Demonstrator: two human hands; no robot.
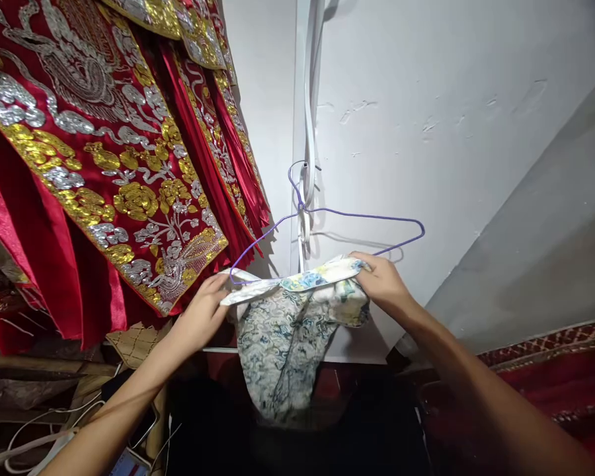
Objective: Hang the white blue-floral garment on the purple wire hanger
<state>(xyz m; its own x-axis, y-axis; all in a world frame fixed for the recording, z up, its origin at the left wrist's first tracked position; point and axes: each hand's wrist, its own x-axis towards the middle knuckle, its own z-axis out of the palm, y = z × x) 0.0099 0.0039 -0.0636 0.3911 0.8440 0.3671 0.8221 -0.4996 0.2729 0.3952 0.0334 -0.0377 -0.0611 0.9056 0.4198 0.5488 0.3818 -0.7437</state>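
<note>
— Fingers of your left hand (203,311) pinch one end of the floral cloth (287,324); your right hand (384,284) grips the other.

— Where's it sitting?

— Draped over the purple hanger (327,215) on the wall hook (305,178), bunched, not yet smoothed.

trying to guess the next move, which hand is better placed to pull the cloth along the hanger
Right, probably. The right hand grips the cloth beside the hanger bar's free stretch; the left hand pinches the other end at the hanger's corner.
</note>
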